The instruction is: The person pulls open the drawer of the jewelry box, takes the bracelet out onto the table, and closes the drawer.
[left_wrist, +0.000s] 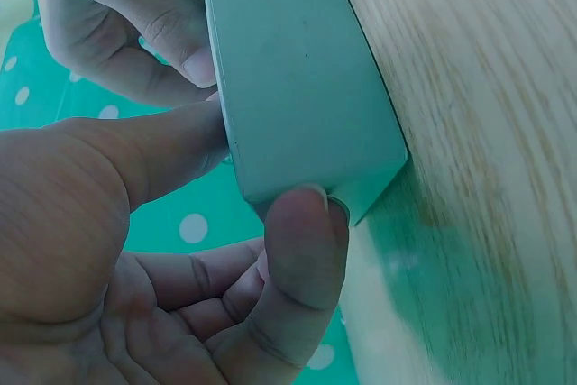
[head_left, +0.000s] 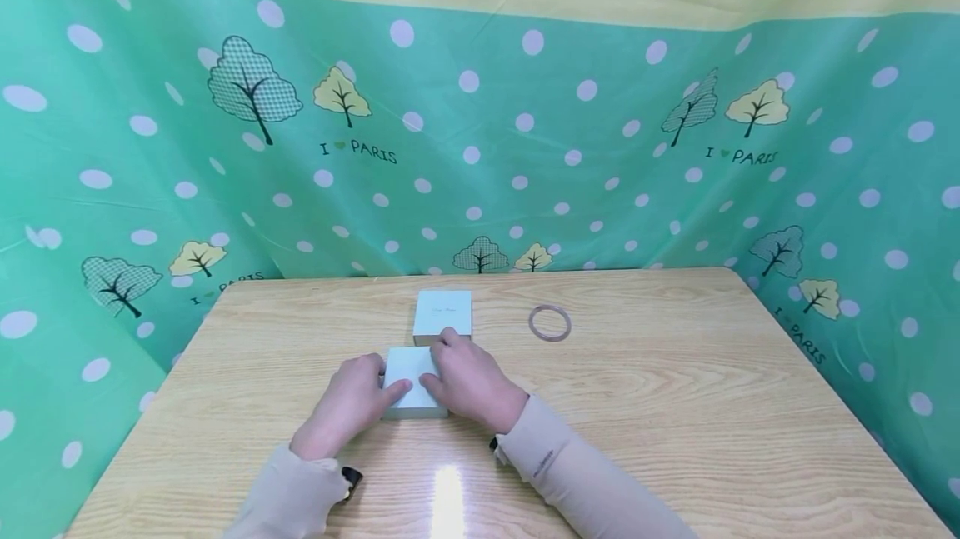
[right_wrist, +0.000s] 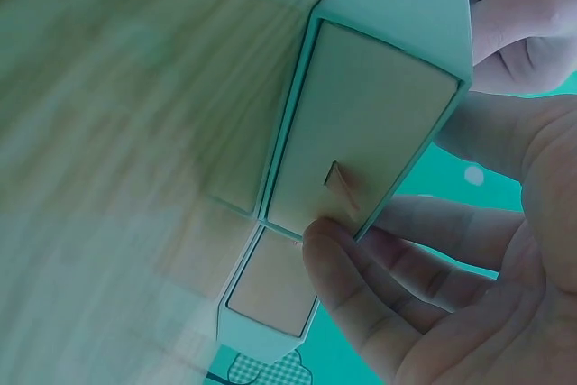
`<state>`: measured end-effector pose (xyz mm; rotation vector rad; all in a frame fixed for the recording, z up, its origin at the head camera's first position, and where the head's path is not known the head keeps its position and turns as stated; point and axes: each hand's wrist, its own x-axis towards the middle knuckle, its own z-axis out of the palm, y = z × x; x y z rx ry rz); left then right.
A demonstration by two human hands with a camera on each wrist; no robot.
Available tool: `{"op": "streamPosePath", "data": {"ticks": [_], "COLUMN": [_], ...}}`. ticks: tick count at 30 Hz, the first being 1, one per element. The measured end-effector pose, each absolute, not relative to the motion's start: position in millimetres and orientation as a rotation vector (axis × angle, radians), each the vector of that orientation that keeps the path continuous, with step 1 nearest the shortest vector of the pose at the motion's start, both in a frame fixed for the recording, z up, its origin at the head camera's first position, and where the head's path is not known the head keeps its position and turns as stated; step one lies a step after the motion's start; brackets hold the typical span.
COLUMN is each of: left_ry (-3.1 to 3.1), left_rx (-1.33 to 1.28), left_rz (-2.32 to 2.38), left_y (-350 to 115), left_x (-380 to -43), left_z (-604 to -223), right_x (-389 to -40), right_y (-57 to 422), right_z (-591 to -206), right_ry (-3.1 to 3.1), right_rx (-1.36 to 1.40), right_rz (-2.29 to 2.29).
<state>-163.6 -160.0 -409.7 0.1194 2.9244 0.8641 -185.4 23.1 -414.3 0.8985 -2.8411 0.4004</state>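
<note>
A pale blue box [head_left: 414, 407] lies flat on the table between both hands. My left hand [head_left: 352, 397] grips its left side, thumb on the lid and a fingertip against the corner in the left wrist view. On the right, my right hand [head_left: 476, 379] holds the box with its thumb on top and fingers at the side. The right wrist view shows a beige drawer front [right_wrist: 379, 105] set in the box, with a short ribbon tab [right_wrist: 341, 187]. Just behind stands a second pale blue box [head_left: 442, 311] with small lettering on its lid.
A purplish ring [head_left: 550, 339], like a bangle, lies on the wooden table [head_left: 675, 406] to the right of the far box. Behind the table hangs a green dotted curtain [head_left: 495, 164]. Light glares on the table near the front.
</note>
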Motion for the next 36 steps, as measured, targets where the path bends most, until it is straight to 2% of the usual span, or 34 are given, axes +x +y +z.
{"op": "streamPosePath", "data": {"ticks": [36], "left_ry": [2.902], "left_rx": [0.155], "left_rz": [0.88], "left_y": [-144.9], "left_x": [-161.6], "left_z": [-412.6], "right_x": [-186.1], "right_y": [41.5], "right_z": [-415.4], "right_ry": [-2.846], "right_rx": [0.898], "right_rz": [0.45]}}
